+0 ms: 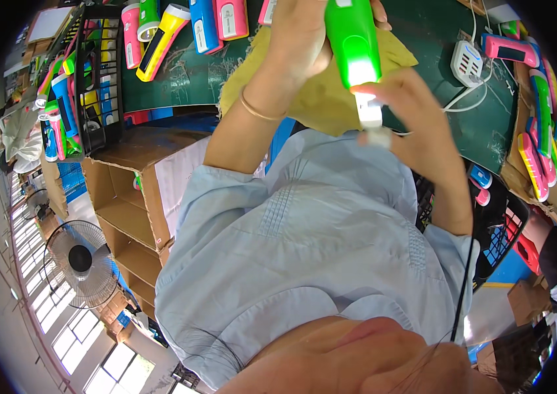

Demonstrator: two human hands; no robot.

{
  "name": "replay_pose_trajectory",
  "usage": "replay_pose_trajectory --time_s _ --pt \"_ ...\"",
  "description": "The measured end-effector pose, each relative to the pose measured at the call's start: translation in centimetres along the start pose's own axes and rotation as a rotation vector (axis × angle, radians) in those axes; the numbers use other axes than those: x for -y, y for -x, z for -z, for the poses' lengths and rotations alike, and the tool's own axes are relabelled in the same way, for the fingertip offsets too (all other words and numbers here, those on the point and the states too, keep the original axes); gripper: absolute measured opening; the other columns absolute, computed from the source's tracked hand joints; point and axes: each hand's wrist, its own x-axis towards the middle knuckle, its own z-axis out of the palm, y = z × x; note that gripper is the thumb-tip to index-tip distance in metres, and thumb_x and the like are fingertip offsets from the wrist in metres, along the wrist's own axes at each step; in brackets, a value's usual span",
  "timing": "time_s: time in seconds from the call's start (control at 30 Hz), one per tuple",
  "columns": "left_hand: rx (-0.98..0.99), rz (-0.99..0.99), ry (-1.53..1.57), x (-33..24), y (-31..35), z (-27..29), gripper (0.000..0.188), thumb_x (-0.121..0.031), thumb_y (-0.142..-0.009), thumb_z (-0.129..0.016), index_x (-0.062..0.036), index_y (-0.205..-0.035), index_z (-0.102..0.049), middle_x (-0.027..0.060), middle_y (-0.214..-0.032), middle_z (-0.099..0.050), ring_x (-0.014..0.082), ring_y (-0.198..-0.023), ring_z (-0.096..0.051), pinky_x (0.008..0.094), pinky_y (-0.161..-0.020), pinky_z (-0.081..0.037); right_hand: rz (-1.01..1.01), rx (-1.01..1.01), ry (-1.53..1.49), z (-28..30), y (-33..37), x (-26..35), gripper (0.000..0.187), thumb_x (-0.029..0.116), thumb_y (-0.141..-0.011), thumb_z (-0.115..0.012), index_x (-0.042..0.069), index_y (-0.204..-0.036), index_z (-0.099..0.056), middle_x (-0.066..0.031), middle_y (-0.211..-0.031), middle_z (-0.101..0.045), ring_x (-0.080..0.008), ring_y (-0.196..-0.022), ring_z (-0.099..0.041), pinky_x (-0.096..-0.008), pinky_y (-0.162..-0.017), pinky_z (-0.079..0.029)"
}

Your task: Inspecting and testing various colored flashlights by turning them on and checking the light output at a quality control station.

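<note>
A green flashlight [352, 39] is held over the yellow cloth [318, 98], and a bright white glow shows at its lower end. My left hand [301, 39] is wrapped round its body, with fingertips showing on the far side. Just below the glowing end, my right hand [416, 111] pinches a white plug [371, 117] between thumb and fingers. Those fingers are partly smeared by motion. The plug lines up with the flashlight's end; the glare hides whether they are joined.
Several colored flashlights, among them a yellow one [162, 43], lie at the back left of the green table [186, 88]. A white multi-port USB charger [467, 64] with white cables sits to the right. Boxes of flashlights flank both sides; a fan [80, 259] stands left.
</note>
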Motion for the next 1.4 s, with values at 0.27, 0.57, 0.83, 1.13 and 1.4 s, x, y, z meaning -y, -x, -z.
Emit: replay_pose_trajectory --time_s 0.27,0.57,0.83,1.13,1.4 --pt "0.012 0.057 0.199 2.1 1.4 0.6 0.041 -0.033 -0.087 -0.049 0.0003 -0.111 -0.046 0.0108 -0.088 -0.056 0.0212 -0.073 -0.058 0.0333 -0.065 -0.052 0.069 -0.197 0.189 -1.8 3.2 -0.7 0.050 0.012 -0.060 -0.073 0.004 -0.108 -0.060 -0.0052 -0.076 -0.049 -0.0194 -0.064 -0.047 -0.0292 -0.055 -0.039" --pt "0.534 -0.500 -1.075 2.2 5.6 -1.4 0.049 -0.034 -0.070 -0.070 -0.0071 -0.109 -0.056 0.0119 -0.091 -0.059 0.0295 -0.087 -0.057 0.0394 -0.077 -0.046 -0.218 -0.179 -0.134 -3.2 2.5 -4.0 0.044 0.012 -0.073 -0.063 0.005 -0.115 -0.051 -0.0128 -0.093 -0.052 -0.0262 -0.081 -0.055 -0.0304 -0.068 -0.045" --pt "0.237 -0.155 -1.175 2.8 7.4 -1.3 0.077 -0.011 -0.062 -0.075 -0.0033 -0.127 -0.035 0.0159 -0.114 -0.054 0.0345 -0.102 -0.054 0.0385 -0.083 -0.047 -0.405 -0.235 0.010 -0.4 4.9 -4.7 0.020 -0.002 -0.078 -0.053 -0.001 -0.098 -0.053 -0.0136 -0.085 -0.051 -0.0317 -0.077 -0.052 -0.0293 -0.067 -0.043" --pt "0.030 0.349 -0.755 0.8 5.0 -1.3 0.058 -0.014 -0.077 -0.065 -0.0005 -0.123 -0.033 0.0087 -0.092 -0.053 0.0184 -0.080 -0.056 0.0332 -0.072 -0.048 -0.545 -0.290 -0.391 1.0 4.6 -2.8 0.024 0.019 -0.092 -0.048 0.000 -0.079 -0.054 0.0006 -0.071 -0.053 -0.0056 -0.069 -0.043 -0.0189 -0.061 -0.034" --pt "-0.014 0.264 -0.775 0.9 3.7 -2.6 0.057 -0.007 -0.076 -0.063 -0.0008 -0.123 -0.032 0.0114 -0.099 -0.052 0.0188 -0.086 -0.054 0.0317 -0.076 -0.046 -0.380 -0.232 -0.347 1.7 0.6 -0.9 0.018 0.013 -0.087 -0.054 -0.003 -0.090 -0.061 -0.0008 -0.063 -0.050 -0.0061 -0.058 -0.042 -0.0219 -0.052 -0.033"
